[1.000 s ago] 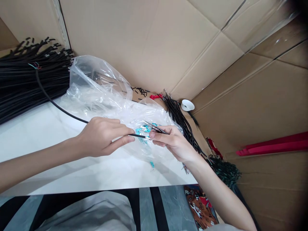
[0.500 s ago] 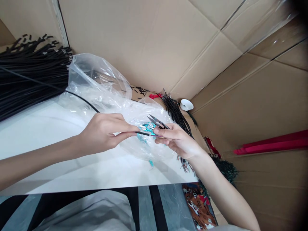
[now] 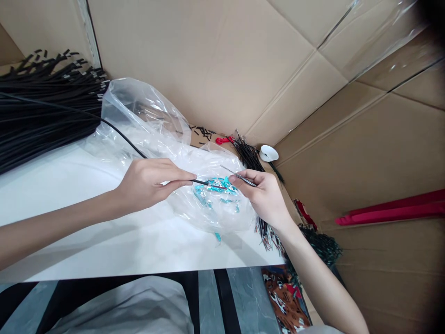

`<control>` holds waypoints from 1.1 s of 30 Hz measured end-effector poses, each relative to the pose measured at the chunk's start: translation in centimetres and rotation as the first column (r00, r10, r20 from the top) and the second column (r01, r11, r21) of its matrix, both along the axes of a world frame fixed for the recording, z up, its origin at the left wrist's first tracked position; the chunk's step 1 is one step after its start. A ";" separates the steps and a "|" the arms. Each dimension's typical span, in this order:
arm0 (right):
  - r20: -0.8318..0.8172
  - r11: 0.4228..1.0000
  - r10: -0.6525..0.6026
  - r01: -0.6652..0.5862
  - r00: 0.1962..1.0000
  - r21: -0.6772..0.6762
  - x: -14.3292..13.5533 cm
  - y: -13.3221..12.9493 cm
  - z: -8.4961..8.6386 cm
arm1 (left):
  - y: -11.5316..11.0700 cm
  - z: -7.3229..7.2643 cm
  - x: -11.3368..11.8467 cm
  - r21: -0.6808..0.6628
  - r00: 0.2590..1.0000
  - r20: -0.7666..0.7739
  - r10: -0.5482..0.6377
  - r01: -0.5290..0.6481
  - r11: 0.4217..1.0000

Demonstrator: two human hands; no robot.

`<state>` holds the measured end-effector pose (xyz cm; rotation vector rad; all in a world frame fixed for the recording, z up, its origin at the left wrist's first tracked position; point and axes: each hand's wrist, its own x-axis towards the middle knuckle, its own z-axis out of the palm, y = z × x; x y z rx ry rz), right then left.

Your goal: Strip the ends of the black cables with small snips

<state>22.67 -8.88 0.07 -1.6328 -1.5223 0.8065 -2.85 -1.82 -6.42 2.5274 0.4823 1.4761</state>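
My left hand (image 3: 153, 183) pinches a black cable (image 3: 123, 134) close to its stripped end, where thin inner wires (image 3: 219, 186) stick out to the right. The cable runs back over the hand to the upper left. In my right hand (image 3: 262, 192) are small thread snips (image 3: 245, 178), held with the blades pointing up and left. The right fingertips are beside the wire ends; whether they touch them I cannot tell. Beneath both hands lies a clear plastic bag (image 3: 184, 204) with teal and silver foil scraps (image 3: 217, 184) on or in it.
A large bundle of black cables (image 3: 45, 106) fills the left. Behind my right hand lie more cut cables (image 3: 248, 153), a red tool handle (image 3: 224, 139) and a small white bowl (image 3: 269, 153). Cardboard walls (image 3: 208, 60) enclose the white work surface (image 3: 114, 250).
My right hand has turned and moved slightly right, tilting the snips so their blades show edge-on. My left hand and the cable end have shifted slightly left and up.
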 end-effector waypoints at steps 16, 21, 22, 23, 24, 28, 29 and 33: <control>0.289 0.985 -0.096 0.049 0.952 0.164 0.4 1.9 0.0 | 0.3 -0.1 -0.2 0.051 0.983 -0.162 0.084 -0.077 0.996; -0.074 0.992 -0.073 0.080 0.995 0.097 -1.1 0.4 0.2 | 0.4 0.0 0.2 0.099 0.982 -0.133 0.133 -0.121 0.988; -0.118 0.993 -0.066 0.077 0.991 0.094 -1.5 0.1 0.1 | 0.3 0.0 0.3 0.108 0.984 -0.119 0.135 -0.123 0.986; -0.155 0.993 -0.058 0.073 0.986 0.091 -1.8 -0.3 0.0 | 0.3 0.0 0.4 0.117 0.985 -0.104 0.134 -0.122 0.986; -0.186 0.994 -0.051 0.068 0.981 0.086 -2.0 -0.5 -0.1 | 0.3 0.0 0.4 0.128 0.988 -0.088 0.129 -0.118 0.985; -0.247 0.999 -0.020 0.028 0.969 0.031 -2.4 -1.2 -0.9 | 0.2 -0.2 0.5 0.145 0.994 -0.035 0.104 -0.098 0.985; -0.256 1.000 -0.011 0.017 0.967 0.022 -2.4 -1.3 -1.2 | 0.2 -0.2 0.6 0.142 0.995 -0.027 0.098 -0.093 0.985; -0.346 0.998 -0.003 0.025 0.938 0.061 -2.7 -1.6 -2.7 | 0.1 -0.4 0.6 0.123 0.997 -0.015 0.076 -0.074 0.990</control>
